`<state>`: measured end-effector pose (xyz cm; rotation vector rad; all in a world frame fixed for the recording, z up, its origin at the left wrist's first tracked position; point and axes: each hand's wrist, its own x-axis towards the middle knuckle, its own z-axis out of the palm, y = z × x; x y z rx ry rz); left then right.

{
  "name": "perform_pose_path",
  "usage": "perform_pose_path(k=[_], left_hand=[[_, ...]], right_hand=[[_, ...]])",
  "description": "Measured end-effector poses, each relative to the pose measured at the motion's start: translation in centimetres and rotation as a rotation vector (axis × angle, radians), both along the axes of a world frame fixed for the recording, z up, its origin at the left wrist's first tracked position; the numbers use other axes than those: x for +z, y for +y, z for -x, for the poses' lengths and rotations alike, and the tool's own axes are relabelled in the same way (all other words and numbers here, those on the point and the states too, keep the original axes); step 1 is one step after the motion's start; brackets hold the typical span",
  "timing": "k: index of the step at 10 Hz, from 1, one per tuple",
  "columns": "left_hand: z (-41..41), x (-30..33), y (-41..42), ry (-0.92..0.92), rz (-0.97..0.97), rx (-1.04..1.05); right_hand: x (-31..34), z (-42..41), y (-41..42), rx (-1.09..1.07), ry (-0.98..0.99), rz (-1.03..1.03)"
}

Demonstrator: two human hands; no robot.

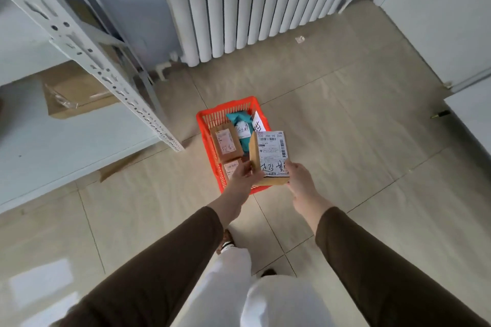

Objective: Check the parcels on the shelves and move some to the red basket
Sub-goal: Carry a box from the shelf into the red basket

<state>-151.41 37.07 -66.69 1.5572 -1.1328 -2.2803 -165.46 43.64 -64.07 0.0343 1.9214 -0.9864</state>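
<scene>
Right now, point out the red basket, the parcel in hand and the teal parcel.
red basket (pixel 206 117): head view, far-left rim.
held parcel (pixel 273 152): head view, white label face.
teal parcel (pixel 237 117): head view, top end, inside the basket.

The held cardboard parcel (pixel 269 159) hides the red basket's (pixel 210 117) near right corner and contents beneath.
</scene>
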Motion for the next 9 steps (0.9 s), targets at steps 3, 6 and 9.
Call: perform_pose_path(k=[3, 6, 9], left_hand=[[5.0, -15.3, -0.9, -0.202, 0.023, -0.011], [9.0, -33.2, -2.3, -0.319, -0.044, 0.075], [10.7, -46.4, -2.8, -0.452, 0.037, -0.025]], right_hand=[[-14.9, 5.1, -2.8, 0.222, 0.047, -0.102], [-32.9, 10.2, -6.2, 0.464, 0.05, -0.198], [-48.4, 12.0, -7.4, 0.661, 0.038, -0.317]])
